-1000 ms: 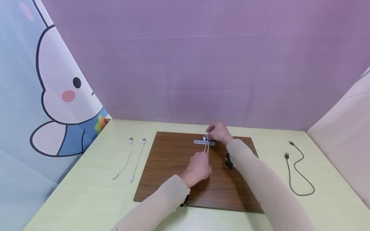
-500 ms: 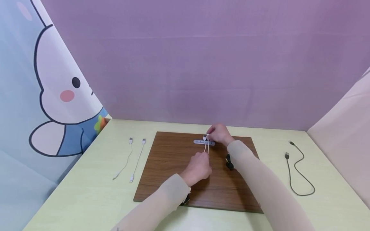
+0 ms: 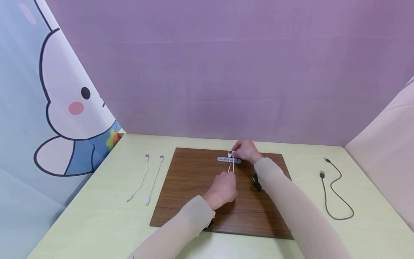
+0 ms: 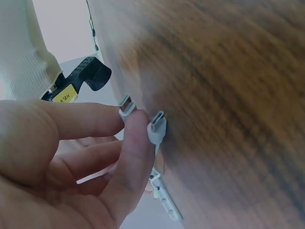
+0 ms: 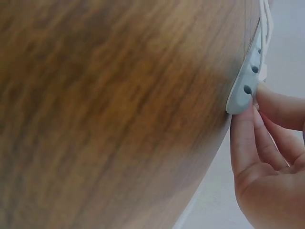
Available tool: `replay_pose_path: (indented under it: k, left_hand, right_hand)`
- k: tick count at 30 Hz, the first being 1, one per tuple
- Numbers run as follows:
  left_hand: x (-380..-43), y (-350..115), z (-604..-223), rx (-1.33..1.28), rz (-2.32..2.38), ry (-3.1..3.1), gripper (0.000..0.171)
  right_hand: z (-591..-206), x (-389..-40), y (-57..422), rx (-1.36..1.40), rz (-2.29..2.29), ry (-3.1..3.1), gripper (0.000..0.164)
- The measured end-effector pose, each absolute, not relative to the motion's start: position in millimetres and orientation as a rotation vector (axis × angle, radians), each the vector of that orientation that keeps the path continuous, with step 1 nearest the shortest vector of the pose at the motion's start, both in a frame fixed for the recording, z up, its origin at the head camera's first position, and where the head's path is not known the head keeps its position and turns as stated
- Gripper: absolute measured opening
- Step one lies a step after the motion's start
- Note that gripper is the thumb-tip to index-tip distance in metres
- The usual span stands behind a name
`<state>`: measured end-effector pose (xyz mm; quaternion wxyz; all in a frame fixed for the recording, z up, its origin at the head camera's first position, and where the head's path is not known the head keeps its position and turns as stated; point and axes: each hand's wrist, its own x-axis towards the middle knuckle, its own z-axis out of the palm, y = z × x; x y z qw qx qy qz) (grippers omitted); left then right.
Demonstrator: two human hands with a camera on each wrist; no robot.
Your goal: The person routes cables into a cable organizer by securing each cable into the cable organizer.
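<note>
A pale cable organizer (image 3: 223,159) with slots lies near the far edge of the brown wooden board (image 3: 191,187). Two white USB cables (image 3: 229,166) run from it toward my left hand (image 3: 223,189). In the left wrist view, my left thumb and index finger pinch one white connector (image 4: 127,107); a second white connector (image 4: 157,129) sits against the thumb's other side. My right hand (image 3: 246,150) pinches the far end of one white cable just behind the organizer, and its fingers partly hide that plug. In the right wrist view, the fingers touch the organizer's end (image 5: 242,93).
Two more white cables, a wavy one (image 3: 142,181) and a straighter one (image 3: 154,181), lie left of the board on the pale table (image 3: 97,223). A black USB cable (image 3: 334,194) curves on the table at right. A purple cloth (image 3: 207,72) hangs behind.
My right hand has come down very slightly toward the organizer with the cable end. The left hand has stayed almost still.
</note>
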<state>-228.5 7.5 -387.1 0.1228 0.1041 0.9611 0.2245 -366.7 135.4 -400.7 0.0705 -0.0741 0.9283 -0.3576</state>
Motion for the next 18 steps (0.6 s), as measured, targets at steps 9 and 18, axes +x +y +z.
replay_pose_path:
  k: [9, 18]
  left_hand:
    - [-227.3, 7.7, -385.5, 0.352, 0.583, 2.814, 0.011]
    - [-231.3, 16.8, -386.1, 0.427, 0.388, 2.849, 0.009]
  right_hand:
    - [-400.0, -366.9, 131.9, -0.235, -1.029, 2.812, 0.013]
    - [-398.8, -368.5, 130.9, -0.162, -1.032, 2.783, 0.015]
